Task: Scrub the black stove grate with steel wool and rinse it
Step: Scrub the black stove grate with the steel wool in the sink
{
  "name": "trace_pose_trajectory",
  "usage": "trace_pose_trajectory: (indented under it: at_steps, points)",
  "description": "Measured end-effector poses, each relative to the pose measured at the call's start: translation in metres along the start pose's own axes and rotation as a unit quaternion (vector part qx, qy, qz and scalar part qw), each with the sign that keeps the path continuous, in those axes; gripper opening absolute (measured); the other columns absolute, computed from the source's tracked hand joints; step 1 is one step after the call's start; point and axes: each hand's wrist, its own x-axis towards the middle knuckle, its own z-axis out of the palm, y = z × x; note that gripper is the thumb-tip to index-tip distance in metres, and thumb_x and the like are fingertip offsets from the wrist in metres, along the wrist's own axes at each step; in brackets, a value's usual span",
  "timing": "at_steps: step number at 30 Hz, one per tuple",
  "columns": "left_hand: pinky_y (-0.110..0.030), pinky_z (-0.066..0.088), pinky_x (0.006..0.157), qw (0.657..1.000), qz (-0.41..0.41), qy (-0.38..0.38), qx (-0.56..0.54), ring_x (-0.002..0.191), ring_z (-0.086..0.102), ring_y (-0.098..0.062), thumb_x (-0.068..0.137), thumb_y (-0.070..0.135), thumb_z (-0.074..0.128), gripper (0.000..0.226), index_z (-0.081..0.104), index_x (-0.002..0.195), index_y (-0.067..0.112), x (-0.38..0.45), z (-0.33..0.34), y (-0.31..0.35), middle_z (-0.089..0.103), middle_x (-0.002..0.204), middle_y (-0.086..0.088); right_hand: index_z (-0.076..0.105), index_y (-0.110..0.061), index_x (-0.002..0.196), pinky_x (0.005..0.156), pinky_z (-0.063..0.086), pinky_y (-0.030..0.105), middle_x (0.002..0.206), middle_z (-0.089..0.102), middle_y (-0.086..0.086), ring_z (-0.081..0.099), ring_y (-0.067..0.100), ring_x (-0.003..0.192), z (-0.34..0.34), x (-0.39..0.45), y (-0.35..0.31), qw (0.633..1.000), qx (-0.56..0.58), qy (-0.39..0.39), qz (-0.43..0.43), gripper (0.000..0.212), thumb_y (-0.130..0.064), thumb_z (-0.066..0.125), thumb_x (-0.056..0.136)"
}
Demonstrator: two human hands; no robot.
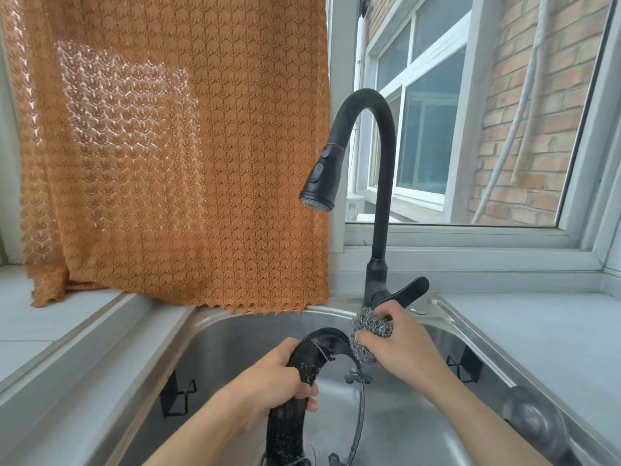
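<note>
Black stove grate held upright over the steel sink, wet, ring arching up to 12 o'clock. Left hand wrapped round its rim at 9 o'clock, fingers curled tight. Right hand clenched on steel wool, pressed against the rim at 1 o'clock, below the black faucet.

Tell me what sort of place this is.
Most likely a home kitchen: a steel sink with a black tap below a window, an orange curtain beside it.
</note>
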Motion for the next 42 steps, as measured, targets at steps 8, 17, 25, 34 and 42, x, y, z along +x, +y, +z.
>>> trace_pose_trajectory:
  at_steps: [8, 17, 25, 34, 42]
  points:
    - [-0.028, 0.044, 0.067, 0.981, 0.039, 0.046, 0.186, 0.076, 0.056, -0.023, 0.075, -0.013, 0.058, 0.041, 0.060, 0.099, 0.020, -0.001, -0.008, 0.005, 0.064, 0.090, -0.014, 0.056, -0.044, 0.115, 0.093, 0.050, 0.026, 0.124, 0.061, -0.019, 0.063, -0.001, 0.102, 0.009, -0.002, 0.003, 0.996, -0.002, -0.074, -0.056, 0.032, -0.040, 0.071, 0.087]
    - [-0.016, 0.037, 0.055, 0.921, 0.182, 0.142, 0.313, 0.067, 0.054, -0.007, 0.078, 0.031, 0.081, 0.038, 0.049, 0.094, 0.021, 0.012, 0.004, -0.007, 0.060, 0.080, 0.007, 0.064, -0.038, 0.100, 0.069, 0.047, 0.011, 0.088, 0.065, -0.018, 0.062, -0.005, 0.083, 0.018, -0.010, -0.009, 0.993, -0.025, -0.051, -0.099, 0.025, -0.040, 0.077, 0.079]
    - [-0.028, 0.044, 0.066, 0.909, 0.231, 0.140, 0.318, 0.074, 0.057, -0.014, 0.080, 0.032, 0.082, 0.038, 0.054, 0.101, 0.018, 0.016, 0.007, -0.011, 0.063, 0.084, 0.006, 0.055, -0.040, 0.104, 0.083, 0.055, 0.036, 0.096, 0.069, -0.015, 0.066, 0.012, 0.090, 0.039, -0.013, -0.011, 0.994, -0.060, 0.002, -0.094, 0.031, -0.045, 0.070, 0.078]
    - [-0.031, 0.042, 0.072, 0.924, 0.190, 0.130, 0.306, 0.077, 0.055, -0.017, 0.080, 0.034, 0.078, 0.033, 0.046, 0.087, 0.032, 0.019, 0.002, -0.015, 0.057, 0.078, 0.009, 0.056, -0.035, 0.114, 0.079, 0.055, 0.037, 0.100, 0.067, -0.011, 0.065, 0.011, 0.085, 0.027, -0.001, 0.004, 0.997, -0.060, 0.026, -0.028, 0.036, -0.046, 0.070, 0.083]
    - [-0.023, 0.040, 0.063, 0.938, 0.173, 0.112, 0.278, 0.068, 0.051, -0.010, 0.083, 0.026, 0.079, 0.030, 0.052, 0.094, 0.021, 0.018, -0.009, -0.014, 0.054, 0.077, 0.007, 0.046, -0.017, 0.132, 0.085, 0.051, 0.032, 0.124, 0.060, 0.003, 0.068, 0.029, 0.104, 0.026, 0.016, 0.036, 0.992, -0.100, -0.003, 0.074, 0.052, -0.044, 0.065, 0.092]
